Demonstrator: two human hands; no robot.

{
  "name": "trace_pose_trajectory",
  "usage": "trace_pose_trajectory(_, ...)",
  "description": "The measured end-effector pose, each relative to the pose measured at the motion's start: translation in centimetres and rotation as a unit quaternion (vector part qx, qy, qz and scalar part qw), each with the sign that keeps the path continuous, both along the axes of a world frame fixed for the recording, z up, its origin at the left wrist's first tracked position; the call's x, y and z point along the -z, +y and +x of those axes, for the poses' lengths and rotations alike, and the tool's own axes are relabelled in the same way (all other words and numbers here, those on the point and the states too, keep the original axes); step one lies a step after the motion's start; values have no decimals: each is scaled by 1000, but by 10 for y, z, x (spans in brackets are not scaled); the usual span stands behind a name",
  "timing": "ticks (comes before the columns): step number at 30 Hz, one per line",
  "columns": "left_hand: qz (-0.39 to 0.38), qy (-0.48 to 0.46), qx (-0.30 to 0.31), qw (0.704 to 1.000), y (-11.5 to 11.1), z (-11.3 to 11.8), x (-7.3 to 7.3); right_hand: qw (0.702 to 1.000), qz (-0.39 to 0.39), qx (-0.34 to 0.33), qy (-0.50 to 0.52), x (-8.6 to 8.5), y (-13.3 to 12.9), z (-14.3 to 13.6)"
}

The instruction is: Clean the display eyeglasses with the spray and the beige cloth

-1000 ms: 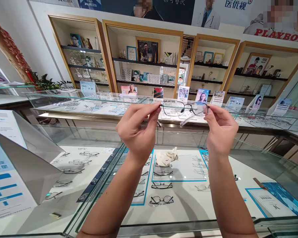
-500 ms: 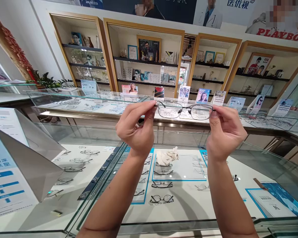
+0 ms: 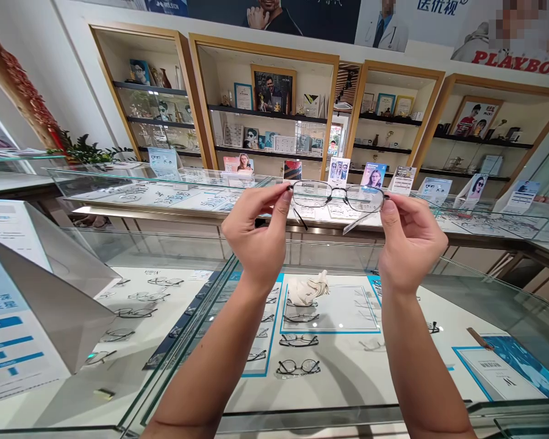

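Thin dark-framed eyeglasses (image 3: 337, 191) are held up in the air above the glass counter. My left hand (image 3: 259, 227) pinches them at their left end between thumb and fingers. At the right end, my right hand (image 3: 409, 235) pinches the other hinge corner. Both temples show below the lenses, angled downward. Beneath, a crumpled cream cloth (image 3: 307, 289) lies on the glass top, over the rows of frames. One pair of round black glasses (image 3: 298, 367) sits inside the case, between my forearms.
The glass display case (image 3: 343, 390) spreads below my arms, with several frames inside. A folded white and blue sign (image 3: 22, 323) stands at the left. Across the aisle runs another glass counter (image 3: 201, 198) with upright cards, and wooden wall shelves (image 3: 265, 125) behind.
The eyeglasses have tipped, so their temples now hang below the lenses, and they sit slightly higher. My hands have drawn a little closer together.
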State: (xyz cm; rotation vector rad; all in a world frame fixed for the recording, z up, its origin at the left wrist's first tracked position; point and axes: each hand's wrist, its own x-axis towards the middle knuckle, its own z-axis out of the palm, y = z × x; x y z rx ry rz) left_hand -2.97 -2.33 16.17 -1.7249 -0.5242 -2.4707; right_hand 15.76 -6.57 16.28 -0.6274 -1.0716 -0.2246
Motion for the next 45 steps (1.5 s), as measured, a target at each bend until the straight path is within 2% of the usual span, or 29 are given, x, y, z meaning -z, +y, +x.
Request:
trace_pose_trajectory(11,28,18,-55,998,-15,2,-1,997,-27,-65,15,6,18,14)
trace_pose_trajectory(17,36,15,-50,998,-12,3,-2,997,-34,-66,12,4,19,15)
trace_pose_trajectory(27,41,18,-64,997,-10,4,-2,992,-16,-110,51,2,13,10)
trace_pose_trajectory(31,53,18,-73,996,-7,2,-3,989,-31,-128,60,1,13,7)
trace_pose_trajectory(34,63,35,-80,994,-3,3,1,981,-65,-164,85,9,18,10)
trace_pose_trajectory(36,52,63,-80,993,0,3,11,967,-116,-198,114,24,22,15)
trace_pose_trajectory(38,9,105,-77,991,3,1,31,946,-178,-228,146,47,27,20)
trace_pose_trajectory(41,-61,157,-78,983,6,-8,72,918,-260,-255,157,90,35,22)
trace_pose_trajectory(45,-118,150,-109,975,10,-25,123,890,-317,-297,139,139,44,8)
